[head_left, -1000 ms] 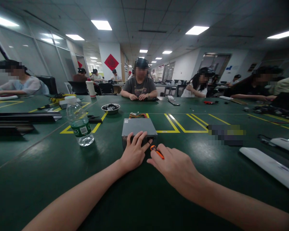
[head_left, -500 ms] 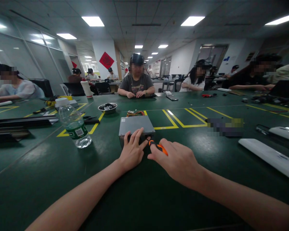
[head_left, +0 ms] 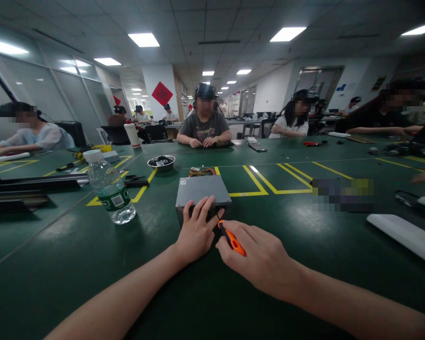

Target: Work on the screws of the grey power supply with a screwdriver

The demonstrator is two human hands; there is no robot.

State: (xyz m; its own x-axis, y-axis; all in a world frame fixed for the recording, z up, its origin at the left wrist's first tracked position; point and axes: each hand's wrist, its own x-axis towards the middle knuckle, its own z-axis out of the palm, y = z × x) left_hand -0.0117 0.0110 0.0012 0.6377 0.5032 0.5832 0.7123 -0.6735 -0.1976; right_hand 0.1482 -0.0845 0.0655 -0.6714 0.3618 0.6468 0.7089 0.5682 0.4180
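Note:
A grey metal computer power supply lies on the green table, its bundle of coloured wires at the far side. My left hand rests against its near face with the fingers spread over the top edge. In my right hand is an orange-and-black screwdriver, gripped by the handle. Its dark shaft points up to the near face, close to my left index finger. Whether the tip touches a screw cannot be made out.
To the left stands a water bottle, with a metal bowl of small dark parts beyond it. Dark strips lie far left. A long white casing is at right. A person sits opposite, and others sit along the table.
My right hand has tilted and drawn back slightly, so more of the screwdriver handle shows. My left hand stays on the power supply. The whole view has shifted a little.

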